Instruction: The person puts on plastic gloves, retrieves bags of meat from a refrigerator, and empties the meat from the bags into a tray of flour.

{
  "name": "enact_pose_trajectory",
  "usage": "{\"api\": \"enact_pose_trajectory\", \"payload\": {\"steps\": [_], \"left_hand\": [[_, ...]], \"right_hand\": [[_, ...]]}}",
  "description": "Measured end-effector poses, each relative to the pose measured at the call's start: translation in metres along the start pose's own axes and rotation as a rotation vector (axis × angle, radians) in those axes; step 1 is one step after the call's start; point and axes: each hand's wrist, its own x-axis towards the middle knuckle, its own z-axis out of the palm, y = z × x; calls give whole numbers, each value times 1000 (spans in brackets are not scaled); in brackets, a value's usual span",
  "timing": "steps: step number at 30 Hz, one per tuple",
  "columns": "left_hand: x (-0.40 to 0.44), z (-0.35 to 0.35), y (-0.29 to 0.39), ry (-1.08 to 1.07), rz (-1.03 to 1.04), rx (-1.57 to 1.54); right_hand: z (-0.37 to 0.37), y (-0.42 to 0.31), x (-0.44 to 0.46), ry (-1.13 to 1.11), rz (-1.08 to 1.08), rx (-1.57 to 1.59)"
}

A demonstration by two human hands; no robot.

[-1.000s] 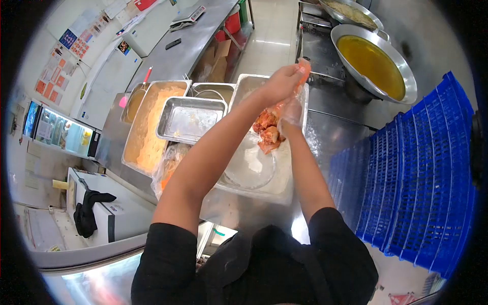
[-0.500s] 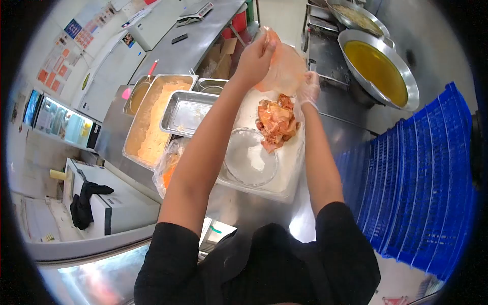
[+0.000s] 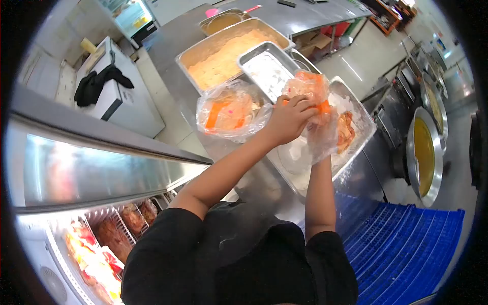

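My left hand (image 3: pixel 295 118), bare, has its fingers curled on a clear plastic bag (image 3: pixel 311 87) with orange residue. My right hand (image 3: pixel 321 133) is behind and under the same bag; plastic covers it and its fingers are hidden. Beneath both hands lies a large metal tray (image 3: pixel 362 137) of white flour, with a pile of red-orange marinated meat (image 3: pixel 345 132) and a round clear container (image 3: pixel 294 155), partly covered by my arm. Another clear bag with orange contents (image 3: pixel 229 113) sits to the left of my left hand.
A tray of orange-beige batter (image 3: pixel 223 53) and a smaller metal tray (image 3: pixel 267 68) stand beyond the hands. At right are a wok of yellow oil (image 3: pixel 424 155) and blue crates (image 3: pixel 406 249). An open freezer (image 3: pixel 109 229) holds bagged food at lower left.
The view has turned left. The bag has been drawn away from the meat, which now lies loose in the flour tray, and both hands have come together around the bag beside the smaller tray.
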Motion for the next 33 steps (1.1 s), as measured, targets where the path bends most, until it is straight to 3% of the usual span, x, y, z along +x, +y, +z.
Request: {"api": "enact_pose_trajectory", "payload": {"steps": [4,7,10,11,14,16,17,19,20,23,26,28,29,30,32,33], "left_hand": [[-48,-46,-11,-54,-88,208],[-88,-79,-26,216,-339,132],[-147,-73,-49,797,-817,194],[-170,-53,-65,963,-1022,166],[-218,-25,-91,759,-1560,-653],[-221,-31,-103,636,-1495,-684],[-220,-32,-107,572,-1461,-698],[-208,-25,-106,655,-1283,-451],[-200,-23,-106,689,-1190,-327],[-190,-35,-77,603,-1101,-402],[-209,-66,-52,404,-1149,-717],[-245,-78,-34,323,-1087,-773],[-266,-85,-25,286,-1057,-799],[-285,-104,-9,155,-1065,-861],[-335,-130,17,-24,-1078,-893],[-365,-130,26,-65,-1091,-868]], "right_hand": [[5,55,27,-98,107,-292],[30,112,47,-30,-94,-670],[60,145,41,-354,-659,-1302],[64,151,38,-465,-616,-1466],[71,171,29,-805,-500,-1915],[71,187,28,-1029,-420,-2165],[60,201,39,-1122,-208,-2228],[82,200,25,-1144,-171,-2202],[88,203,22,-1152,-208,-2189],[78,229,33,-1174,-427,-2140],[46,268,78,-1212,-723,-2050],[107,200,60,-1099,-45,-2474],[141,175,46,-985,62,-2568],[176,155,32,-874,96,-2595],[235,127,-7,-729,-153,-2425],[256,135,-20,-766,-190,-2299]]}}
